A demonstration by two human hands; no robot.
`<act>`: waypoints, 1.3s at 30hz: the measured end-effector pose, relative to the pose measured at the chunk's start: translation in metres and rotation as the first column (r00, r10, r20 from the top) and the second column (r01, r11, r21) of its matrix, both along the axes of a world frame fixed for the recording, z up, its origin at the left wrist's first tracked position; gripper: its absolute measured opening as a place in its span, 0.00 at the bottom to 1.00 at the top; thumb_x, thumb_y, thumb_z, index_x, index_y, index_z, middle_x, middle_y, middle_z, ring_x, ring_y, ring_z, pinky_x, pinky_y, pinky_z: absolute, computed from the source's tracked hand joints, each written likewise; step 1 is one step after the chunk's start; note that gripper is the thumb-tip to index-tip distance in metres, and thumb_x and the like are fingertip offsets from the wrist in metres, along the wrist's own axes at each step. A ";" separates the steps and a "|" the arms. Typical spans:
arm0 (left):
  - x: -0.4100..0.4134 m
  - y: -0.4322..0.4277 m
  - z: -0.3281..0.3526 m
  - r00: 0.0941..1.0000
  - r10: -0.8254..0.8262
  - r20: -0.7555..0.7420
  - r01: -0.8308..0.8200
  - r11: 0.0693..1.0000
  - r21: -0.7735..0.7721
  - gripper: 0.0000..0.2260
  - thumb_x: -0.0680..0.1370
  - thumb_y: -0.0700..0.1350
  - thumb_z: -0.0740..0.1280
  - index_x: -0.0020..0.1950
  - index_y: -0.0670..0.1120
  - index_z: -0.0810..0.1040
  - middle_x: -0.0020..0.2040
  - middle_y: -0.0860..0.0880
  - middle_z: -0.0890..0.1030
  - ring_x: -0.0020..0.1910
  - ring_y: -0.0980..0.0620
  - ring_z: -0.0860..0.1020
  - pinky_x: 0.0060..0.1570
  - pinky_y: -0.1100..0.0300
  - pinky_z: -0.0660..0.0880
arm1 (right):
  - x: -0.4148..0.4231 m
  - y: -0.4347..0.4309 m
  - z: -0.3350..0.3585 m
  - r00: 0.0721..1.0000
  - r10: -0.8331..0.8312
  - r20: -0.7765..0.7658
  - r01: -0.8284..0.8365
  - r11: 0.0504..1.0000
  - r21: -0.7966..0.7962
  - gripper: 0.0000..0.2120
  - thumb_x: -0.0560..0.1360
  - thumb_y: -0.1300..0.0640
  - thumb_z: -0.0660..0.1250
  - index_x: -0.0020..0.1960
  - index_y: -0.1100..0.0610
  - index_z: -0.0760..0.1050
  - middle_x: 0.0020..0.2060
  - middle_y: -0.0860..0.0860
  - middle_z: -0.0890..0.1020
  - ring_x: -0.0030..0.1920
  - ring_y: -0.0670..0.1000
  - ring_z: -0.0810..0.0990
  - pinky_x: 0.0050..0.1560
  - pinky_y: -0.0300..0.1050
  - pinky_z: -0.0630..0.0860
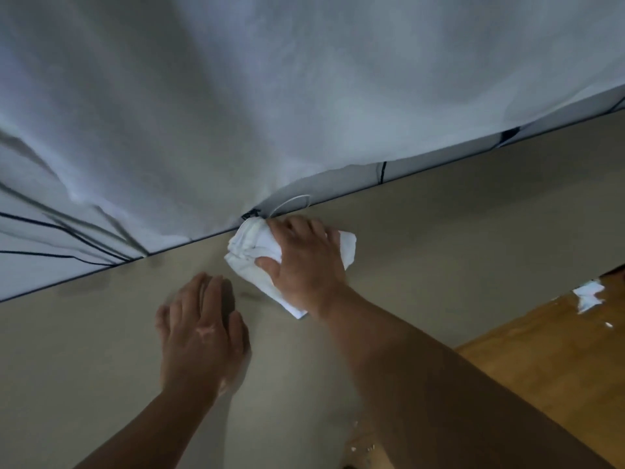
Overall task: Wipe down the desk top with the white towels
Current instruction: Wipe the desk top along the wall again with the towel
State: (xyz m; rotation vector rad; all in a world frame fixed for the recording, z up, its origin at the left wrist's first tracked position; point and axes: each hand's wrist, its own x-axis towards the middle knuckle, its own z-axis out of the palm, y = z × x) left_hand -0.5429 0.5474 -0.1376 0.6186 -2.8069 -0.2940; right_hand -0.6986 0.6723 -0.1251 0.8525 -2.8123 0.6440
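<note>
Here the right hand [304,258] lies on top of the towel [250,245], fingers draped over the bunched cloth and thumb tucked against its near side, so it grips the wad while pressing it onto the tabletop [456,214]. The towel sticks out from under the hand at ten o'clock, with a flap at three o'clock and a tail by the wrist at six; its long axis runs roughly eleven to five. Its far end touches the tabletop's back edge, which runs from eight o'clock to two o'clock under the hanging curtain [270,96]. The left hand [203,333] rests flat with its fingers straight, holding nothing, and from it the towel lies at one o'clock, near but apart. The right hand is thus the working one, and the next stroke probably follows the back edge. No containers are in view.
</note>
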 end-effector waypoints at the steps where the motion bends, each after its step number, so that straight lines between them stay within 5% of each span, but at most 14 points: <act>1: -0.010 0.008 0.000 0.999 -0.048 0.002 0.048 0.999 -0.015 0.24 0.77 0.52 0.59 0.69 0.42 0.76 0.70 0.38 0.75 0.66 0.36 0.75 0.65 0.35 0.69 | -0.012 0.008 -0.001 1.000 -0.023 -0.001 0.023 1.000 0.004 0.25 0.74 0.36 0.68 0.67 0.47 0.73 0.58 0.48 0.79 0.59 0.56 0.74 0.60 0.57 0.69; 12: -0.103 0.057 -0.003 0.957 -0.155 0.244 0.170 0.985 -0.041 0.31 0.81 0.63 0.50 0.78 0.50 0.70 0.77 0.43 0.70 0.78 0.38 0.66 0.73 0.31 0.62 | -0.116 0.135 -0.009 0.971 -0.236 -0.051 0.236 0.972 0.008 0.26 0.75 0.38 0.67 0.67 0.52 0.74 0.57 0.53 0.82 0.57 0.61 0.76 0.56 0.56 0.70; 15: -0.103 0.058 -0.003 0.956 -0.122 0.265 0.142 0.988 -0.057 0.32 0.80 0.65 0.49 0.80 0.52 0.69 0.79 0.44 0.68 0.79 0.40 0.64 0.76 0.33 0.60 | -0.150 0.186 -0.015 0.924 -0.361 -0.124 0.360 0.932 -0.032 0.26 0.74 0.38 0.69 0.63 0.55 0.76 0.51 0.56 0.83 0.52 0.63 0.79 0.50 0.56 0.72; 22: -0.106 0.060 0.000 0.952 -0.130 0.277 0.149 0.988 -0.050 0.31 0.80 0.63 0.51 0.80 0.52 0.69 0.78 0.43 0.69 0.78 0.37 0.65 0.75 0.32 0.61 | -0.190 0.228 -0.016 0.800 -0.595 -0.075 0.598 0.801 0.015 0.28 0.74 0.34 0.63 0.65 0.52 0.74 0.56 0.55 0.82 0.57 0.64 0.77 0.56 0.58 0.71; 27: -0.106 0.058 -0.001 0.947 -0.141 0.289 0.160 0.986 -0.044 0.32 0.80 0.64 0.49 0.81 0.51 0.67 0.79 0.43 0.68 0.80 0.38 0.63 0.76 0.33 0.59 | -0.167 0.208 -0.013 0.770 -0.630 -0.099 0.636 0.771 0.045 0.26 0.76 0.36 0.64 0.65 0.52 0.75 0.57 0.53 0.82 0.58 0.62 0.77 0.52 0.56 0.70; 39: -0.105 0.057 0.002 0.948 -0.194 0.254 0.207 0.978 -0.025 0.30 0.81 0.61 0.48 0.79 0.50 0.68 0.78 0.42 0.68 0.79 0.37 0.62 0.74 0.32 0.60 | 0.058 0.128 0.004 0.938 -0.344 -0.049 0.345 0.938 0.017 0.26 0.73 0.36 0.69 0.67 0.47 0.73 0.59 0.44 0.81 0.55 0.52 0.76 0.55 0.53 0.72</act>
